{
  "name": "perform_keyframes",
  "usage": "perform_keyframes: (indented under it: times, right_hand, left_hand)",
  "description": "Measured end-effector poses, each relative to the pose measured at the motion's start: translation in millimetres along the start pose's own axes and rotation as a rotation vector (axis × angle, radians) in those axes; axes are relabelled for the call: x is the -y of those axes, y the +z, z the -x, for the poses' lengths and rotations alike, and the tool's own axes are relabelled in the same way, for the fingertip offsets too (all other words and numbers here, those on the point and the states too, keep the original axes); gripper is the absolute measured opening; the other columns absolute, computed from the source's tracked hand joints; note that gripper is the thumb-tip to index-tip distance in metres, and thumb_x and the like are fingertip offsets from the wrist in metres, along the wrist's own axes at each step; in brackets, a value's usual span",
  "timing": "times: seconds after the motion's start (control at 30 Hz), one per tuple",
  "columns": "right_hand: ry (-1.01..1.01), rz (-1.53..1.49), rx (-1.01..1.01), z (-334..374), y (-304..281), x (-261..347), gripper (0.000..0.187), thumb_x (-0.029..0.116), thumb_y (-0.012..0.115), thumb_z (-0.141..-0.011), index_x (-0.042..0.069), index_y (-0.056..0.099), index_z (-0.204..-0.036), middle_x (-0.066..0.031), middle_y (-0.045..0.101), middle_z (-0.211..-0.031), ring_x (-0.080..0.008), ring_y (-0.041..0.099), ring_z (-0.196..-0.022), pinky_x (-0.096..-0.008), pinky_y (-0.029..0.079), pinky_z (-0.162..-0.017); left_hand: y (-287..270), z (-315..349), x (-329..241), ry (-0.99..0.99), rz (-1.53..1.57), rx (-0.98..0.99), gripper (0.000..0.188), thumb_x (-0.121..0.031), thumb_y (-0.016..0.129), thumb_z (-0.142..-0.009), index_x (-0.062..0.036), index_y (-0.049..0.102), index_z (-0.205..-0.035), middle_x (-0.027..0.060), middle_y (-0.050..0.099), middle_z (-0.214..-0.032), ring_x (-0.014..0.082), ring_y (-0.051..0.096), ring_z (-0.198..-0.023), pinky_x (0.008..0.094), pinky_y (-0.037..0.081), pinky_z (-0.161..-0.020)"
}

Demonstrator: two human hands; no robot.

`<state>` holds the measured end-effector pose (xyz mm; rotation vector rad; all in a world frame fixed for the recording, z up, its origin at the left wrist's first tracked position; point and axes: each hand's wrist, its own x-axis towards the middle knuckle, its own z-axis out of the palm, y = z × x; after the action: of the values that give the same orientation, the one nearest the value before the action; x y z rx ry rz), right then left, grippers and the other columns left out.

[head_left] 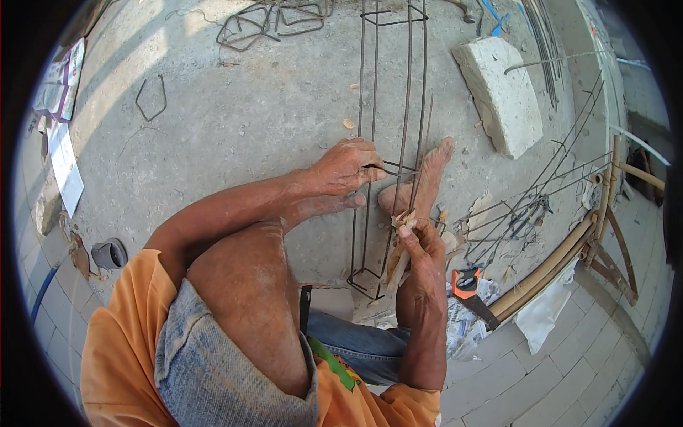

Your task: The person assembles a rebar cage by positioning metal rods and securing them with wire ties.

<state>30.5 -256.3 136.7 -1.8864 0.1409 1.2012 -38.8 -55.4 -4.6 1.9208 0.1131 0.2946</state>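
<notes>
A long rebar cage (363, 85) of thin steel bars lies on the concrete between my feet, with square stirrups across it at its far and near ends. My left hand (347, 167) is closed on a bent steel stirrup (398, 171) that reaches across the bars toward my right foot. Closer to me, my right hand (421, 245) pinches a crumpled tan strip (395, 267), like paper or dry leaf, beside the cage's right bars. What lies inside its fingers is hidden.
Loose stirrups (245, 28) lie at the far left, and a single one (151, 99) nearer. A concrete block (498, 96) sits at the far right. Along the right are a handsaw (467, 282), bamboo poles (548, 274) and thin rods (544, 53). A grey cup-shaped object (109, 253) lies left.
</notes>
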Motion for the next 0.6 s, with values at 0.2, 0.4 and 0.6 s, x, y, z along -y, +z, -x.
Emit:
perform_keyframes:
  times: [0.2,0.4,0.6]
  right_hand:
    - [-0.019,0.055,0.039,-12,-3,2,0.031,0.02,0.07,-0.089,0.001,0.051,-0.104,-0.006,0.059,-0.09,-0.0131,0.056,-0.085,-0.0257,0.044,-0.072]
    - [-0.323,0.202,-0.016,-22,-6,-12,0.03,0.016,0.07,-0.089,0.001,0.047,-0.103,-0.0086,0.06,-0.087,-0.0153,0.061,-0.071,-0.0267,0.046,-0.063]
    - [-0.428,0.696,-0.212,-6,10,4,0.04,0.012,0.058,-0.094,-0.002,0.044,-0.129,-0.0196,0.064,-0.086,-0.0324,0.066,-0.072,-0.0382,0.048,-0.061]
  left_hand:
    - [2,-1,-9,-0.094,0.031,-0.015,0.024,-0.023,0.067,-0.085,0.0005,0.066,-0.089,0.0154,0.062,-0.082,0.0335,0.059,-0.079,0.044,0.047,-0.068]
    - [4,-2,-8,-0.249,0.118,0.056,0.027,-0.026,0.065,-0.087,0.0015,0.065,-0.089,0.0161,0.061,-0.084,0.0324,0.058,-0.079,0.0438,0.046,-0.068]
    - [5,2,-4,-0.117,0.142,0.019,0.035,-0.032,0.065,-0.086,0.0028,0.063,-0.087,0.0149,0.059,-0.08,0.0308,0.056,-0.071,0.0406,0.045,-0.062]
